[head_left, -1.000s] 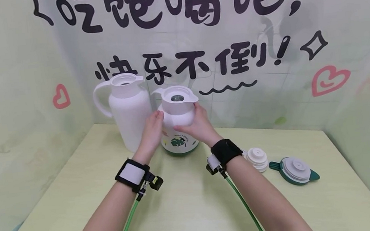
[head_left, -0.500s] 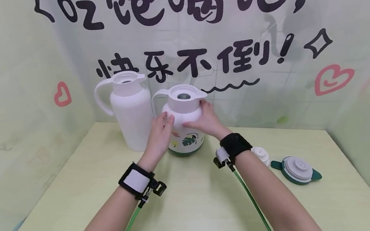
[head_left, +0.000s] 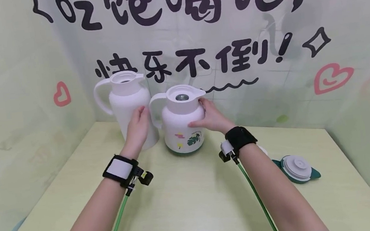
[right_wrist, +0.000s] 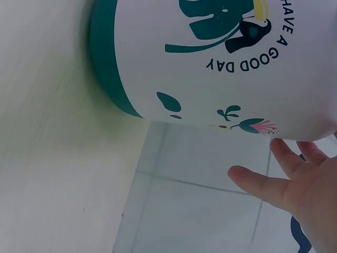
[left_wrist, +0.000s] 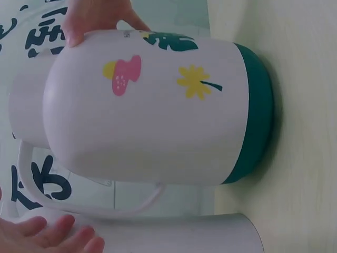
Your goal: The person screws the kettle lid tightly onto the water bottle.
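In the head view a short white thermos jug with a green base and printed leaf and flower pictures stands upright on the table, its top uncovered. Its spout points right and its handle left. My right hand rests against its right side; in the right wrist view the fingers are fairly straight and the lowest is apart from the jug. My left hand is beside the tall white jug, partly covering it, with loose fingers and nothing held. Whether it touches that jug, I cannot tell.
A green-and-white lid lies on the table at the right. A white lid is mostly hidden behind my right forearm. Printed walls close off the back and sides. A green cable runs from each wrist strap.
My left hand has let go of the short jug and moved left to the tall one. The short jug has turned, its handle now pointing left. My right hand stays at its side.
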Demonstrator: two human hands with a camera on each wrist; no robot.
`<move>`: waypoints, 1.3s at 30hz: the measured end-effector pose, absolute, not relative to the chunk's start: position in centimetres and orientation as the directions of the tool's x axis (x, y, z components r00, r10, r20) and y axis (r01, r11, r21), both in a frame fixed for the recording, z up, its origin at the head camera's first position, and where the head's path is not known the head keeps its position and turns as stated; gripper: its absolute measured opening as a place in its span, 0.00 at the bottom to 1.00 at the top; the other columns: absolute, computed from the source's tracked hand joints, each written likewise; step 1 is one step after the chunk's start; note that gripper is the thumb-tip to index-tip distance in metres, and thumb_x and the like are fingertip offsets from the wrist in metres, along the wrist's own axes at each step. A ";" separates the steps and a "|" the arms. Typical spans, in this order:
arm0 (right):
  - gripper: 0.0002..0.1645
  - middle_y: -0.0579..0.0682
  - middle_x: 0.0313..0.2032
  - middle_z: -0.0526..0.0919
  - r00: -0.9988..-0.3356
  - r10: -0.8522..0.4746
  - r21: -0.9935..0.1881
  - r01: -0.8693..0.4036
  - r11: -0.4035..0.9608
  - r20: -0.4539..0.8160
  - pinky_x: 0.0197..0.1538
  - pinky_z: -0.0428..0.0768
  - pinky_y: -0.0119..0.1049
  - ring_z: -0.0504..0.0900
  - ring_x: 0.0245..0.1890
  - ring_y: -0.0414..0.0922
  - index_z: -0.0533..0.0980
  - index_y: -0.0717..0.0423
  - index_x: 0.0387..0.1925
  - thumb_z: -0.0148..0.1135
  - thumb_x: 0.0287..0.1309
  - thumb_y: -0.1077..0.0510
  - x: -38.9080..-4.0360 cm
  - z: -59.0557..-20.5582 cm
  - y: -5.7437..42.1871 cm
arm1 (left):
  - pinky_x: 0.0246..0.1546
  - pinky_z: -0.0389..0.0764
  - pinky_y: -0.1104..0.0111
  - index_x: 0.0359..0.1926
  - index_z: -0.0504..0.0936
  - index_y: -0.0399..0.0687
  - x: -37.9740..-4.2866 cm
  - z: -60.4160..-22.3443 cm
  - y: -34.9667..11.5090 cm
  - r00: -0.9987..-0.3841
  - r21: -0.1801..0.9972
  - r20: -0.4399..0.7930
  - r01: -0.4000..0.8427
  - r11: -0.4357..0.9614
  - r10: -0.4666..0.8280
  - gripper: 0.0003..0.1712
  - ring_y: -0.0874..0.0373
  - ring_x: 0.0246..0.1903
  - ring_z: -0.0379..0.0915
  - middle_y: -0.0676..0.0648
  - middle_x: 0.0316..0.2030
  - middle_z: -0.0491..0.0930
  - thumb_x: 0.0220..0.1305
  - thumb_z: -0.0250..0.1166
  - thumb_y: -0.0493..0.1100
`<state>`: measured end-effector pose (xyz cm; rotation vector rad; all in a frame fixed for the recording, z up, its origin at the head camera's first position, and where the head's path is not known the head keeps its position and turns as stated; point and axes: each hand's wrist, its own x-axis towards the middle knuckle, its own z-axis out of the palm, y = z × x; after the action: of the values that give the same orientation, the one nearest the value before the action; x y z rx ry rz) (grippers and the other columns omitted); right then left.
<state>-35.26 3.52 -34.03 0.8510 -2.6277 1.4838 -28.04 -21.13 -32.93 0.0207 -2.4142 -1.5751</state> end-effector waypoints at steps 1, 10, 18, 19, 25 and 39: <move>0.55 0.54 0.60 0.69 -0.853 -0.457 -0.791 -0.454 0.411 0.252 0.61 0.65 0.44 0.69 0.58 0.49 0.56 0.59 0.68 0.78 0.42 0.57 -35.3 -33.9 3.5 | 0.65 0.53 0.55 0.70 0.58 0.38 -28.2 -33.0 -21.4 -0.970 0.897 0.202 0.127 0.422 -0.137 0.31 0.46 0.67 0.53 0.38 0.68 0.60 0.76 0.39 0.54; 0.57 0.56 0.64 0.63 -0.852 -0.498 -0.770 -0.424 0.477 0.160 0.63 0.62 0.47 0.62 0.62 0.51 0.52 0.56 0.71 0.75 0.46 0.54 -35.2 -33.1 4.5 | 0.66 0.50 0.55 0.70 0.57 0.37 -28.6 -33.5 -21.8 -0.977 0.891 0.212 0.180 0.417 -0.032 0.31 0.47 0.68 0.50 0.38 0.68 0.59 0.77 0.38 0.53; 0.56 0.54 0.68 0.61 -0.832 -0.529 -0.777 -0.442 0.449 0.168 0.64 0.59 0.51 0.60 0.65 0.53 0.52 0.56 0.72 0.74 0.48 0.54 -35.3 -33.0 5.3 | 0.66 0.51 0.56 0.68 0.56 0.34 -29.0 -33.9 -21.2 -0.985 0.916 0.166 0.139 0.376 -0.042 0.30 0.46 0.68 0.51 0.36 0.67 0.58 0.77 0.40 0.51; 0.56 0.54 0.69 0.59 -0.839 -0.522 -0.784 -0.426 0.451 0.155 0.65 0.58 0.51 0.59 0.66 0.54 0.51 0.55 0.73 0.74 0.49 0.54 -35.3 -32.9 5.4 | 0.65 0.52 0.56 0.68 0.56 0.34 -29.0 -33.8 -21.0 -0.986 0.917 0.160 0.132 0.375 -0.046 0.30 0.46 0.67 0.52 0.36 0.67 0.58 0.77 0.40 0.51; 0.53 0.51 0.71 0.56 -0.881 -0.469 -0.791 -0.334 0.513 0.068 0.64 0.58 0.53 0.55 0.69 0.55 0.51 0.51 0.73 0.71 0.52 0.50 -35.0 -33.0 6.4 | 0.57 0.64 0.54 0.61 0.64 0.32 -28.9 -33.5 -20.7 -0.991 0.914 0.130 0.113 0.389 -0.018 0.30 0.43 0.54 0.65 0.34 0.53 0.69 0.77 0.36 0.55; 0.51 0.53 0.69 0.58 -0.885 -0.462 -0.832 -0.299 0.467 0.058 0.60 0.66 0.50 0.62 0.65 0.56 0.52 0.54 0.72 0.70 0.54 0.49 -35.0 -33.2 6.4 | 0.42 0.77 0.50 0.46 0.72 0.30 -27.9 -33.5 -19.9 -0.981 0.964 -0.064 -0.013 0.266 0.183 0.39 0.43 0.48 0.70 0.35 0.42 0.75 0.73 0.36 0.65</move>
<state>-34.97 6.42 -33.18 0.7432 -2.8372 1.5499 -27.92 -19.88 -33.47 -0.1780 -2.6244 -2.0004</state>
